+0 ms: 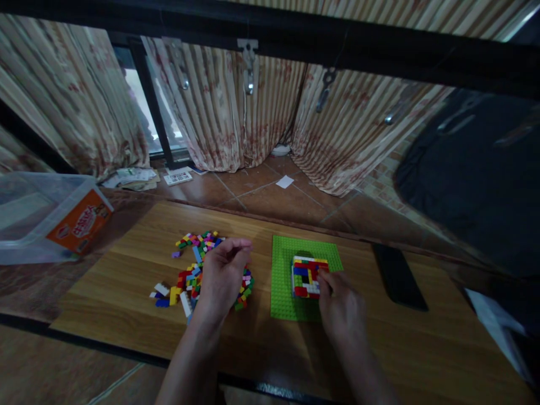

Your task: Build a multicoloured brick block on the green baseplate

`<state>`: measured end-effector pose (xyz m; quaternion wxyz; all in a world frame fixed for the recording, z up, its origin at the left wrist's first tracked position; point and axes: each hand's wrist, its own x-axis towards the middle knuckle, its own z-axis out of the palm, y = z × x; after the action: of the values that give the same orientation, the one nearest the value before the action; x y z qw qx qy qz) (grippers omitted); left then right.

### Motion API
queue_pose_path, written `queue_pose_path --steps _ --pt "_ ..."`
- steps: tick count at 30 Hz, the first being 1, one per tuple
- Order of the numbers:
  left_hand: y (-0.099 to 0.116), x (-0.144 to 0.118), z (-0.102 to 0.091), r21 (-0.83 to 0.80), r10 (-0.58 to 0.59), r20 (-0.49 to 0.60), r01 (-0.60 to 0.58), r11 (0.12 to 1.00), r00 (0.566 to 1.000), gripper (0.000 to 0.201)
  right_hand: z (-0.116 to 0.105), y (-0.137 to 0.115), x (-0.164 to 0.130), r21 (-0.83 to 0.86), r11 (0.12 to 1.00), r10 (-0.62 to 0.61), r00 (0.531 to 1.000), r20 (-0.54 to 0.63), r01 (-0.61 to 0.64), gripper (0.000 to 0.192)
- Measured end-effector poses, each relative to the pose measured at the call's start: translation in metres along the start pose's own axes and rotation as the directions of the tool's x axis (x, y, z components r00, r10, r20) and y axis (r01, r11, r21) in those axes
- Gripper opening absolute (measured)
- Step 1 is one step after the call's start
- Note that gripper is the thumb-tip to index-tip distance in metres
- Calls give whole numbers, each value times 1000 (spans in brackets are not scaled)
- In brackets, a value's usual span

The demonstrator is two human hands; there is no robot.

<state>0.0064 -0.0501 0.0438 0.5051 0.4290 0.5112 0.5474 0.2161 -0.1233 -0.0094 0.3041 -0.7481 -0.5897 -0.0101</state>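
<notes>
A small hollow structure of toy bricks (301, 271), in red, white, blue and yellow, stands on a green baseplate (282, 304). At its right side is my right hand (343, 304), its thumb and fingers closed on the edge there. The fingertips partly cover that side, so any loose brick between them is hidden. My left hand (223, 275) hovers over a pile of mixed toy bricks (194, 278) to the left of the baseplate. Its fingers are curled together with the thumb against them. What they hold, if anything, cannot be made out.
On the wooden table (126, 292), a black phone (399, 275) lies right of the baseplate. A clear plastic bin (37, 225) with an orange label stands at the far left. Metal clips (248, 67) hang from a dark bar. Behind are striped curtains (219, 112).
</notes>
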Motion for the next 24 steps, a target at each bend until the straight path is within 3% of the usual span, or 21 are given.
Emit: queue_pose_path --steps 6,13,17,20,24 --pt "0 0 -2 -18 -2 -17 2 1000 1000 15 -8 -3 0 73 997 2 1000 -15 -1 40" --pt "1 0 -3 -29 15 -39 -16 999 999 15 -30 10 17 118 958 275 954 -120 -261 39" --pt "-1 1 -2 -32 31 -28 -32 999 999 14 -25 19 24 241 897 377 926 21 -370 47" --pt "-1 1 -2 -19 20 -19 -20 1000 1000 15 -16 20 24 255 884 371 920 131 -392 52" --pt "0 -1 -2 -17 10 -22 -10 1000 1000 16 -8 19 21 252 880 363 912 190 -403 48"
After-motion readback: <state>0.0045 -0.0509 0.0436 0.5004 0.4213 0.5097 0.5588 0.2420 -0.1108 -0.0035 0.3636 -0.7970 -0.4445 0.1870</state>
